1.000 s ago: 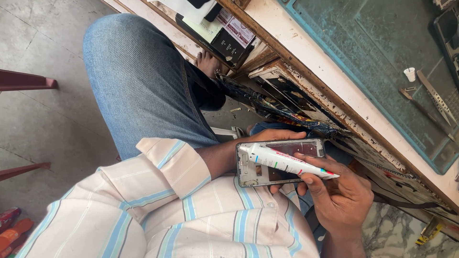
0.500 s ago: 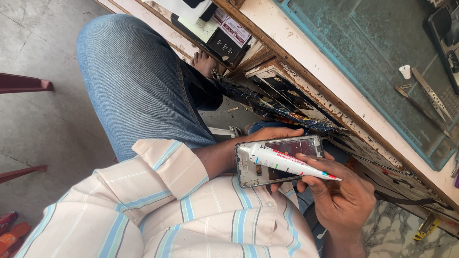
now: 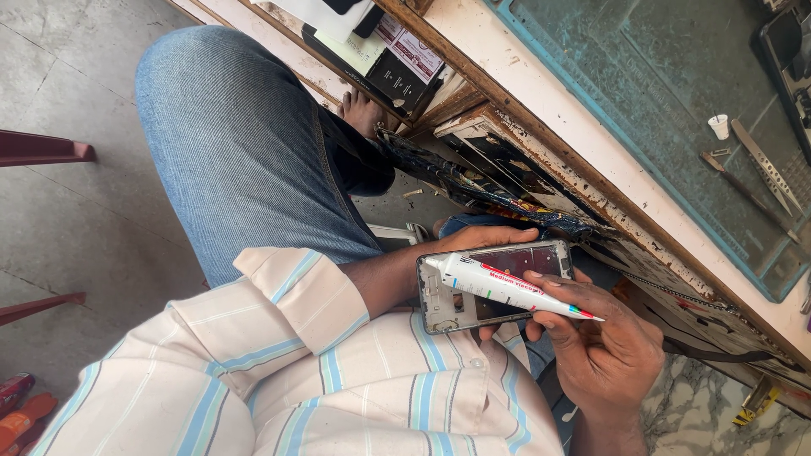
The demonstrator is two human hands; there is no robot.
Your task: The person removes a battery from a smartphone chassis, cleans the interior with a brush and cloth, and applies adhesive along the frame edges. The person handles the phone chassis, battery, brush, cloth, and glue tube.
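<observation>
Left hand (image 3: 486, 241) grips an opened phone frame (image 3: 494, 283) over the lap; right hand (image 3: 604, 342) pinches a white glue tube (image 3: 507, 287) lying across the frame. Risk: excess squeeze could smear adhesive beyond the frame's rim.

White glue tube (image 3: 498, 285), blue jeans (image 3: 245, 152), striped cream/blue shirt (image 3: 338, 380)
</observation>
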